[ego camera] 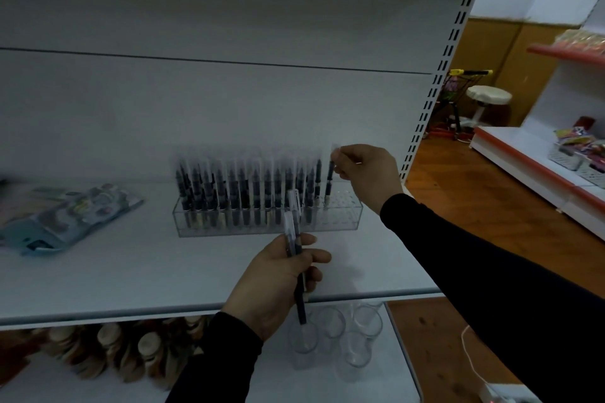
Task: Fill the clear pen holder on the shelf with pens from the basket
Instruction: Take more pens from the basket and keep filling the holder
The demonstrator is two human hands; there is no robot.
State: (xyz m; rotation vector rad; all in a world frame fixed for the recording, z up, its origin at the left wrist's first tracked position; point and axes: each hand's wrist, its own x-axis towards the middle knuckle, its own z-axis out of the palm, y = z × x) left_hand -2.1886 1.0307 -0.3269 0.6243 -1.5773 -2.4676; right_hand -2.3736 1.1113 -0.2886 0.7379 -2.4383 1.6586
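A clear pen holder (343,217) stands on the white shelf (131,271), filled with several upright dark pens (242,193) except for its right end. My right hand (366,173) pinches the clear cap of one pen (329,180), which stands upright at the holder's right part, its tip at the holes. In front of the holder my left hand (278,275) grips two or three pens (296,239) with clear caps pointing up. The basket is out of view.
A blurred stationery packet (65,216) lies on the shelf at left. The shelf below holds clear glasses (330,327) and brown brush-like items (108,350). To the right are a wooden floor, a white stool (487,98) and another shelf unit (540,167).
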